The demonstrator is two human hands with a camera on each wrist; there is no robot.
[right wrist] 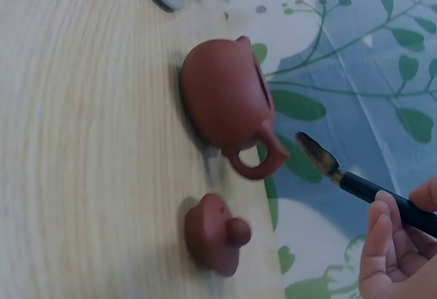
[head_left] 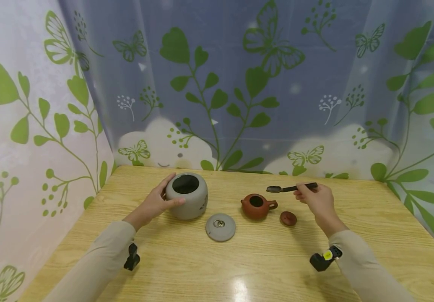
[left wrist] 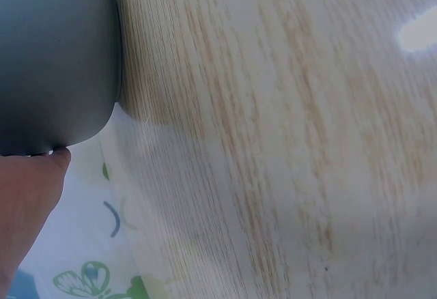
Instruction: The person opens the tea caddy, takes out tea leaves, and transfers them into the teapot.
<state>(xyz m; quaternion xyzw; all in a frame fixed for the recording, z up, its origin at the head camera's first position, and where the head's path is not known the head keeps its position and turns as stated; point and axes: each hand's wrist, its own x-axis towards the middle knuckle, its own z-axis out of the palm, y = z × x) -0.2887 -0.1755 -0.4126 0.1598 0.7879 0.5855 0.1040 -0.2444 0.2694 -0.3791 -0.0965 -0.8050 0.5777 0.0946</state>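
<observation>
On the left, my left hand (head_left: pixel 157 203) grips a round grey ceramic jar (head_left: pixel 193 205), thumb across its front and fingers round its far side. The jar stands uncovered, with a dark inside. Its flat grey lid (head_left: pixel 220 233), topped by a ring, lies on the table in front. My right hand (head_left: pixel 318 201) pinches the black handle of a small tea scoop (right wrist: pixel 362 186), raised with its dark head pointing left. Below the scoop stands a reddish-brown clay teapot (head_left: pixel 254 212), uncovered, handle to the right. The small teapot lid (head_left: pixel 288 218) lies right of it.
Everything stands on a light wood-grain table (head_left: pixel 186 268). A curtain (head_left: pixel 220 96) printed with leaves and butterflies hangs along the back and sides. A wrist camera (head_left: pixel 324 258) sits below the right hand and another wrist camera (head_left: pixel 131 256) below the left.
</observation>
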